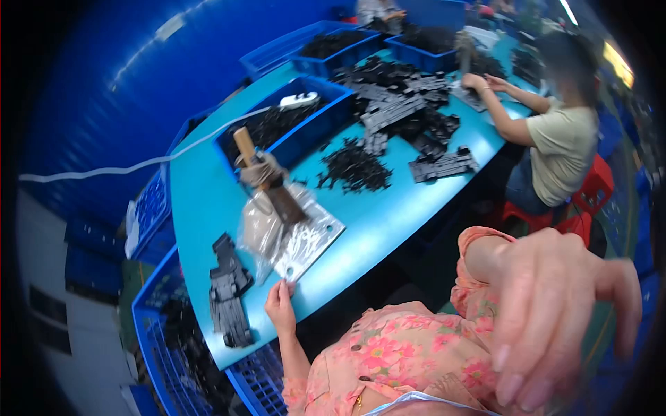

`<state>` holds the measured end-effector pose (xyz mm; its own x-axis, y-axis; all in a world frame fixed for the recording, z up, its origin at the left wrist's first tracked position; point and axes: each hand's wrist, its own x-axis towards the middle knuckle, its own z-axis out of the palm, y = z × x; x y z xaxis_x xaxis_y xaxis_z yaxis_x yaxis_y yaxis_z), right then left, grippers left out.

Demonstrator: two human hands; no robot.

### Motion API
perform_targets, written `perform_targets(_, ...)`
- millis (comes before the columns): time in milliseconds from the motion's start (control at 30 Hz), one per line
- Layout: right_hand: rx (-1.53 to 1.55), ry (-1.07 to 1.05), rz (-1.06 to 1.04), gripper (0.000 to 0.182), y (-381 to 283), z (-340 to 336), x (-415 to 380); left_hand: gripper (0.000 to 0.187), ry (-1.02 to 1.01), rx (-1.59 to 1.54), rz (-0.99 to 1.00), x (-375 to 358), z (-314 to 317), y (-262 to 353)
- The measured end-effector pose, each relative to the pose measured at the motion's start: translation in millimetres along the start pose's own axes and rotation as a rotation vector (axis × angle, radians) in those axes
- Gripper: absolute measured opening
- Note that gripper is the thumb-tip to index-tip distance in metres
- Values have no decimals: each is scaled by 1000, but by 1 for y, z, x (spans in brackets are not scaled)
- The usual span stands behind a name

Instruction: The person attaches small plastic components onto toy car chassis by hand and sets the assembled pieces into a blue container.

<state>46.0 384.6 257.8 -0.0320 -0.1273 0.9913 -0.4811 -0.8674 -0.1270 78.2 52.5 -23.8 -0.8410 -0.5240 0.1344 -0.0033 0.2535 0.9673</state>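
Note:
My left hand (280, 309) is at the table's near edge. Its fingers are pinched together at the corner of a white plate (320, 244) with holes; anything between the fingertips is too small to make out. On the plate stands a dark upright piece (283, 201) with a wooden stick (244, 144) and wrapped cord at its top. A clear plastic bag (255, 232) lies against it. Left of the plate are black molded plastic parts (230, 298). My right hand (555, 305) is raised close to the camera, slightly blurred, fingers stretched and thumb apart, with nothing visible in it.
The turquoise table (368, 229) bears a heap of small black pieces (354, 166) and stacked black frames (395, 111). A blue bin (312, 128) holds black parts and a white power strip (298, 100). A co-worker (565, 139) sits at right. Blue crates (149, 305) stand below.

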Motion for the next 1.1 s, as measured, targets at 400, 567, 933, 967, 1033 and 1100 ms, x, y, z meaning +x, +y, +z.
perform_targets(400, 452, 49, 91, 24, 30, -12, -11, 21, -28, -79, -42, 0, -1, 0)
perform_targets(567, 465, 132, 141, 25, 52, 0, -16, 21, -19, -134, -59, 0, -1, -6)
perform_targets(933, -904, -121, 1181, 11, 143, -10, -188, 20, 92, 200, 167, -4, -30, 16)
perform_targets(967, -1010, -209, 1109, 10, 147, -14, -213, 21, 140, 324, 256, -3, -39, 23)
perform_targets(1033, -1020, -176, 1088, 10, 153, -11, -238, 40, 346, 759, 472, 7, -67, 29)
perform_targets(1100, -1041, -143, 1072, 10, 156, -8, -247, 59, 484, 1078, 303, 10, -86, 27)
